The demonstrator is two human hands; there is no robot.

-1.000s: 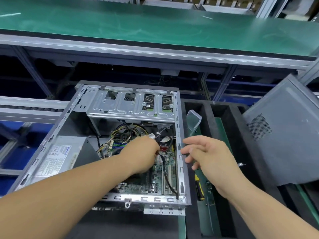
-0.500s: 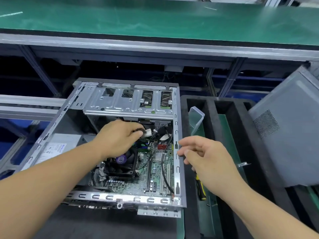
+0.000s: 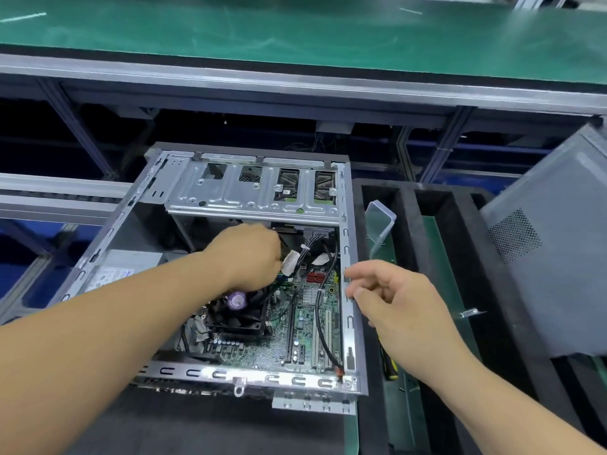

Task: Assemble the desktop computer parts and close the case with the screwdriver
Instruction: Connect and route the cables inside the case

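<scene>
An electronics assembly workshop: a long green-matted workbench [image 3: 295, 31] on aluminium framing [image 3: 230, 83], a black foam parts tray [image 3: 407, 205] with slots, and an opened computer case [image 3: 348, 323] at a production-line station.

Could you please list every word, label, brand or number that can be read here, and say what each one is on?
None can be read.
White label on the power supply: printed lines and a blue mark, too blurred.
Purple sticker on the CPU fan: too small.
White tag on the cable bundle beside the left hand: blurred.
Motherboard: markings too small.
</scene>
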